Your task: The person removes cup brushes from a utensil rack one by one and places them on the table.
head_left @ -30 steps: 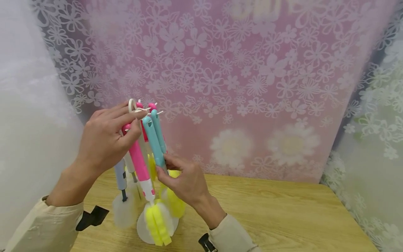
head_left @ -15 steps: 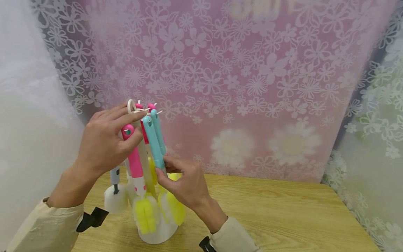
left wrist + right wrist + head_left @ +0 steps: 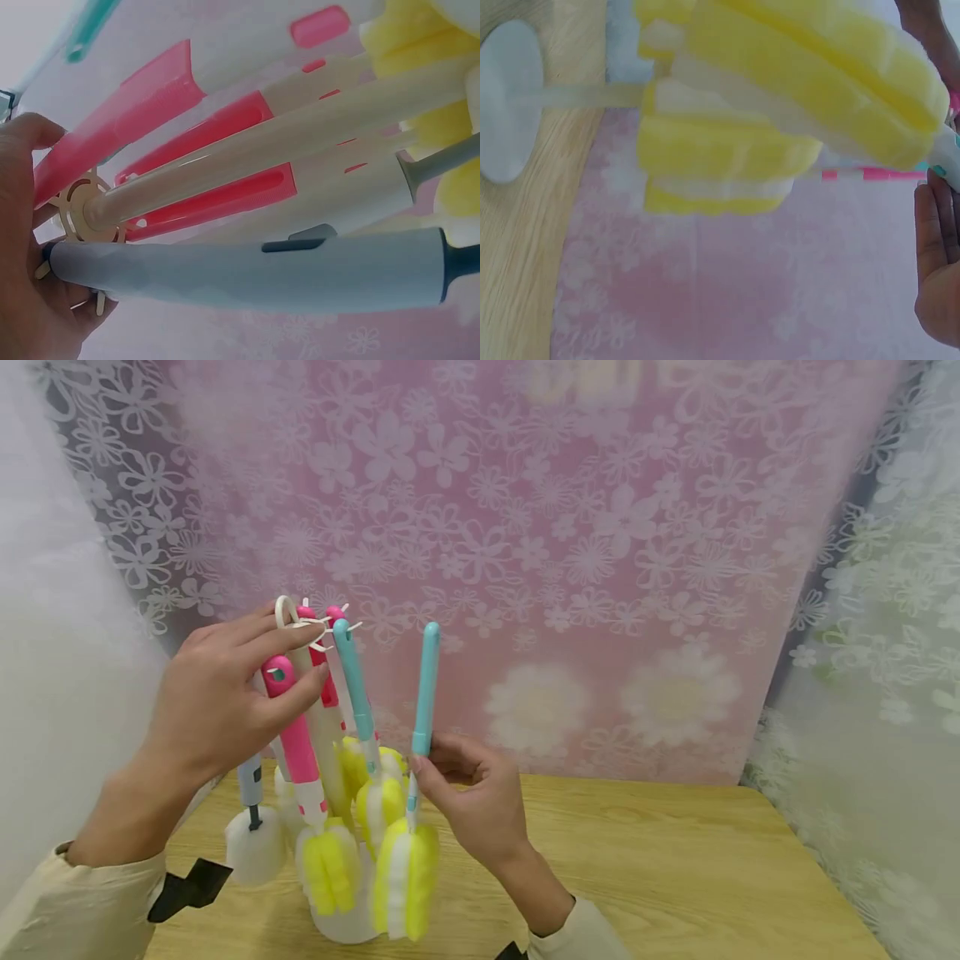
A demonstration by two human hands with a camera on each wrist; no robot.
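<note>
My left hand [image 3: 217, 685] grips the top of a white hanging stand [image 3: 283, 607], its thumb beside a pink-handled sponge brush [image 3: 300, 752]. In the left wrist view the fingers lie at the hub [image 3: 86, 206], around the pole's end. My right hand [image 3: 483, 802] pinches a teal-handled sponge brush [image 3: 425, 693] low on its handle, between thumb and fingers. That brush is upright and off the hooks, its yellow-and-white sponge head [image 3: 405, 881] hanging below the hand, right of the stand. Another teal-handled brush [image 3: 354, 681] hangs on a hook.
More brushes hang around the stand, including a grey-blue one [image 3: 251, 785] with a white head and red-handled ones [image 3: 327, 685] behind. The stand's round white base [image 3: 510, 101] rests on a wooden table [image 3: 637, 860]. A pink flowered curtain [image 3: 540, 568] rises behind the table.
My right hand has taken the front teal-handled brush off its hook and moved it right. The hanging brushes have turned or swung slightly. My left hand stays at the stand's top.
</note>
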